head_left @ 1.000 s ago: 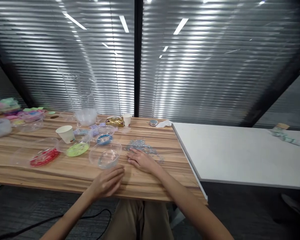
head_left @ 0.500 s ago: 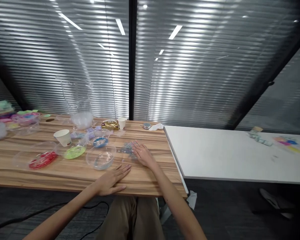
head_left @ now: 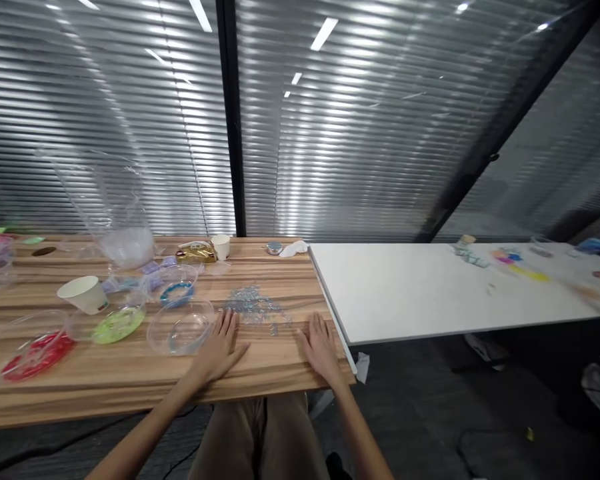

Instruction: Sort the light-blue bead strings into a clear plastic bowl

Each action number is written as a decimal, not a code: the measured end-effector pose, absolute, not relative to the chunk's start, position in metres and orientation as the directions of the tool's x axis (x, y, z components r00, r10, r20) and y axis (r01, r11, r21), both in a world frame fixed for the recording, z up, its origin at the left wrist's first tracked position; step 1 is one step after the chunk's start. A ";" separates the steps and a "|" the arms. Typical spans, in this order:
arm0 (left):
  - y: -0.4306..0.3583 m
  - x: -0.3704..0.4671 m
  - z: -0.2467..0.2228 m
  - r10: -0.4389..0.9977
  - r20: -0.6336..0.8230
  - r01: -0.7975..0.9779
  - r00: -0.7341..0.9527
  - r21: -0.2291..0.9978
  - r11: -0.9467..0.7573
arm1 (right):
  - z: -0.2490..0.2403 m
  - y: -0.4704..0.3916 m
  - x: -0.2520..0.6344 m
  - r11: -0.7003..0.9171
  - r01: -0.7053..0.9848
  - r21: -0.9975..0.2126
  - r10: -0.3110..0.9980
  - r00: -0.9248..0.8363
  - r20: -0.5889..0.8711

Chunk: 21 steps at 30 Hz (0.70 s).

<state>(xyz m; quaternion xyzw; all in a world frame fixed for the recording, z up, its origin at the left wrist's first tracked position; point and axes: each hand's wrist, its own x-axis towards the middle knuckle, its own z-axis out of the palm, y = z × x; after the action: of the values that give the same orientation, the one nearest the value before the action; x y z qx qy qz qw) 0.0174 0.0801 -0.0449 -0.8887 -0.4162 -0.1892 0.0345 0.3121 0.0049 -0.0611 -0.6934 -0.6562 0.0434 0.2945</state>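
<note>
Both hands flat, fingers spread, holding nothing: left hand [head_left: 219, 348], right hand [head_left: 321, 345] flanking unsorted bead pile [head_left: 253, 308] (clear bowl [head_left: 181, 328] nearly empty).

Premises: an office room used for craft work. Glass partition walls [head_left: 380, 133] fitted with closed horizontal blinds run behind the tables, divided by a black frame post [head_left: 230, 120]; ceiling strip lights reflect in the glass. The floor is dark carpet [head_left: 455, 413]. A wooden table [head_left: 130, 380] abuts a white table [head_left: 405, 293]. The wooden one carries clear plastic bowls [head_left: 180, 327] of coloured beads and a paper cup [head_left: 83, 295].
</note>
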 end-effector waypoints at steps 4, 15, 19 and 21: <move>0.091 0.042 -0.048 0.775 0.362 0.792 0.518 0.139 -0.594 | -0.039 0.028 0.278 0.142 0.909 -0.391 0.964 -0.036 0.265; 0.062 0.043 -0.018 0.621 0.241 0.607 0.745 0.139 -0.782 | -0.028 0.051 0.238 0.314 0.811 -0.493 0.936 -0.177 0.305; 0.047 0.042 -0.015 0.622 0.234 0.608 0.748 0.137 -0.782 | -0.029 0.036 0.241 0.307 0.809 -0.501 0.930 -0.143 0.337; 0.045 0.046 -0.017 0.661 0.276 0.649 0.698 0.145 -0.747 | -0.028 0.031 0.237 0.304 0.826 -0.475 0.924 -0.136 0.356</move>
<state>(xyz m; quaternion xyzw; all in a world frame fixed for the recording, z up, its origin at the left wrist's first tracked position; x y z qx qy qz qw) 0.0462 0.0454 -0.0169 -0.9213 -0.3554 -0.1569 -0.0184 0.2368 0.0307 -0.0276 -0.5840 -0.7491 0.0820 0.3017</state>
